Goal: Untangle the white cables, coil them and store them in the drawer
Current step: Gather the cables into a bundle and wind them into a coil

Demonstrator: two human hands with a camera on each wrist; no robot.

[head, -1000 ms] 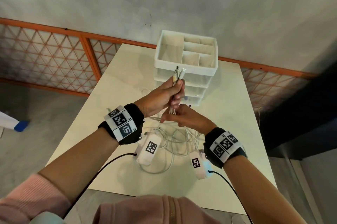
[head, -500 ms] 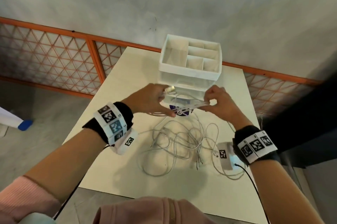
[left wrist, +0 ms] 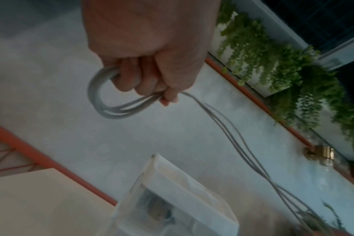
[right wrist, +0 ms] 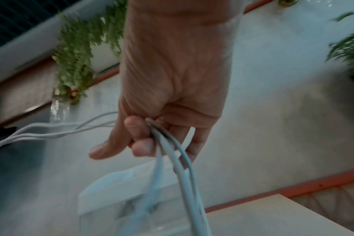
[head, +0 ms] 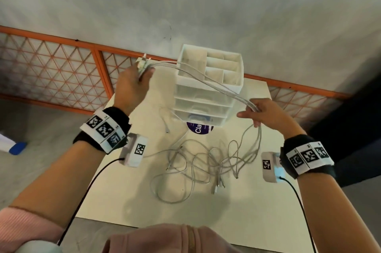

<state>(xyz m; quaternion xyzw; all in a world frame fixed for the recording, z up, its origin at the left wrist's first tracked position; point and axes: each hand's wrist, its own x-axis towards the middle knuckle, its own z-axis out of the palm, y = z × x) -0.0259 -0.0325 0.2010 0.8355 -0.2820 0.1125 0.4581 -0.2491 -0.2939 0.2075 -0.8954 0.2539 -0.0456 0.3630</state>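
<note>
Several white cables (head: 206, 79) stretch in the air between my two hands, in front of the white drawer unit (head: 208, 87). My left hand (head: 136, 85) is raised at the upper left and grips the plug ends, which stick out above the fist; the left wrist view shows the cables (left wrist: 115, 105) looped under its curled fingers (left wrist: 139, 81). My right hand (head: 259, 114) is lower at the right and pinches the same cables (right wrist: 172, 153) between thumb and fingers (right wrist: 137, 129). Below it the strands drop into a tangled pile (head: 202, 162) on the table (head: 127, 201).
The drawer unit has an open compartment tray on top and closed clear drawers. A purple round sticker (head: 199, 129) lies at its base. An orange lattice railing (head: 51, 75) runs behind the table; beyond it is a grey wall. A blue-tipped object (head: 14, 147) sits on the floor at left.
My hands have spread wide apart: the left rose up and to the left with the plug ends, the right slid along the cables to the right, pulling a stretch taut.
</note>
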